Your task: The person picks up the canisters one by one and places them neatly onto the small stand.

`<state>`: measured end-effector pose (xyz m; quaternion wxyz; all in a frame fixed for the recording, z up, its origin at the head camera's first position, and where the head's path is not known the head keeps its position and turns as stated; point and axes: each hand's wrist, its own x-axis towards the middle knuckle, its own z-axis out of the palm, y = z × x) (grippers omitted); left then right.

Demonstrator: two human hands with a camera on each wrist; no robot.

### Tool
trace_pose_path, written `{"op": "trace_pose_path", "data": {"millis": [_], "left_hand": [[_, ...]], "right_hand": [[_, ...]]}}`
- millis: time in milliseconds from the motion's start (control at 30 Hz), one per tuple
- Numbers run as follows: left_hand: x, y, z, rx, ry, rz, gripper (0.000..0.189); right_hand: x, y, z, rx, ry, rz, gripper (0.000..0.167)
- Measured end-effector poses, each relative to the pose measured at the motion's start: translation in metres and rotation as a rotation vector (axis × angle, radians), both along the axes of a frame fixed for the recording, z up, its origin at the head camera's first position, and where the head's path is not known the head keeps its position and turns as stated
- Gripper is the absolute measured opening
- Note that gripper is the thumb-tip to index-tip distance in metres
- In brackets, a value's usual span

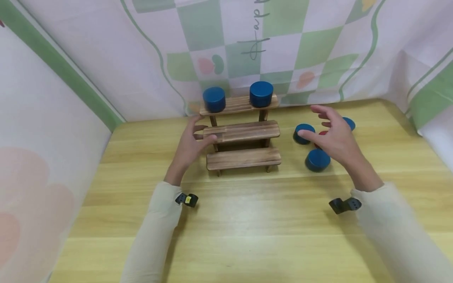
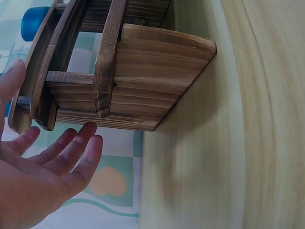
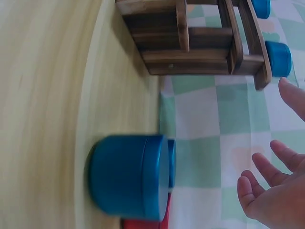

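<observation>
Looks partway: two tins (image 1: 261,95) on rack (image 1: 244,131), upper centre; four others on desk (image 1: 244,224), right. Left hand (image 1: 188,144) and right hand (image 1: 337,137) loosely spread, gripping nothing.

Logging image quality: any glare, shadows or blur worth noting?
Head view: pale glare on the table, shadow beside the left sleeve; left wrist: soft shadow on the table near the wooden stand; right wrist: the nearest blue container looks slightly blurred.

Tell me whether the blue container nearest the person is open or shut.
Shut: the right wrist view shows the blue container with its lid on, a seam marking the lid's edge.
</observation>
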<state>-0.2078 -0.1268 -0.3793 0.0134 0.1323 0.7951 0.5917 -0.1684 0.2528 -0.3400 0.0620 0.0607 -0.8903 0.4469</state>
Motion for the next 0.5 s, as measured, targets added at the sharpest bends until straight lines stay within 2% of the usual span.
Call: {"op": "trace_pose_path", "data": {"millis": [267, 500], "left_hand": [[0.001, 0.0, -0.003, 0.017, -0.026, 0.005, 0.075], [0.002, -0.001, -0.004, 0.034, -0.022, 0.001, 0.075]], "right_hand": [[0.008, 0.024, -0.005, 0.011, -0.08, -0.094, 0.08], [0.015, 0.039, -0.013, 0.032, -0.089, -0.112, 0.079]]}}
